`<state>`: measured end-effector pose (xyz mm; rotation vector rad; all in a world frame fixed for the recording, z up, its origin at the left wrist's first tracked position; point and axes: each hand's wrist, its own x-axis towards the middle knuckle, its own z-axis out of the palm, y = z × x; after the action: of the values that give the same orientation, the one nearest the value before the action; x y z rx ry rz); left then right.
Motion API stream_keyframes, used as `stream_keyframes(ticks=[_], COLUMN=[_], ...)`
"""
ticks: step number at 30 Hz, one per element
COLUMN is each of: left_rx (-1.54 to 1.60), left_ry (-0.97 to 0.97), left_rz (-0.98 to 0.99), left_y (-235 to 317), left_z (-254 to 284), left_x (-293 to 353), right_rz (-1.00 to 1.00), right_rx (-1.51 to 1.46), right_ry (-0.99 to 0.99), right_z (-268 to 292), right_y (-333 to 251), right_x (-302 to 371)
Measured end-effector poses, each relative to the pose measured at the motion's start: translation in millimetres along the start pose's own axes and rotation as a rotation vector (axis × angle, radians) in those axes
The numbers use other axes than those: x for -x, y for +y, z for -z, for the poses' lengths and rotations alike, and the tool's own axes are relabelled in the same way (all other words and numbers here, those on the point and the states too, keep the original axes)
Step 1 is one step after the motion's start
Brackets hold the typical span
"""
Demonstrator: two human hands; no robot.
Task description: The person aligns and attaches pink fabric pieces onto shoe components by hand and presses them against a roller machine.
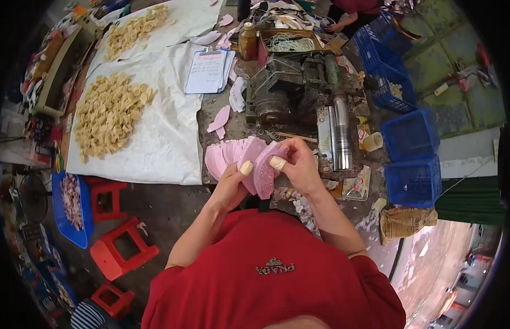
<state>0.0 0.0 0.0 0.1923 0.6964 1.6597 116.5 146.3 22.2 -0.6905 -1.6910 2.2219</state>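
Note:
A fanned stack of thin pink curved pieces (224, 153), perhaps foam or leather, is spread out at the table's front edge. My left hand (231, 185) is closed on the near end of the stack, its thumb pressed on the pieces. Between the fingers and thumb of my right hand (301, 167) is the right end of a pink curved piece (262, 174) with a speckled face. Both thumbs wear pale yellowish coverings. The fingertips under the pieces are hidden. More pink scraps (219, 119) lie on the table just beyond.
A greasy machine with a shiny roller (342, 134) stands right of my hands. Left, a white sheet (172, 123) bears heaps of pale yellow pieces (109, 112). A clipboard (206, 71) lies beyond. Blue crates (413, 183) and red stools (123, 249) flank me; another person (356, 11) works far right.

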Motion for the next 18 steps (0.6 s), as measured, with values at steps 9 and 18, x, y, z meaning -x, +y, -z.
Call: stream_keyframes(ticks=[9, 18], left_rx=[-0.033, -0.154], left_ry=[0.291, 0.472], left_rz=[-0.279, -0.291], left_y=[21.4, 54.5], left_z=[34.0, 72.0], left_x=[24.6, 76.3], right_rz=[0.099, 0.014], right_rx=[0.002, 0.257], right_ry=[0.226, 0.302], right_z=[-16.2, -44.2], right_y=[19.0, 105.5], right_x=[-41.9, -178.7])
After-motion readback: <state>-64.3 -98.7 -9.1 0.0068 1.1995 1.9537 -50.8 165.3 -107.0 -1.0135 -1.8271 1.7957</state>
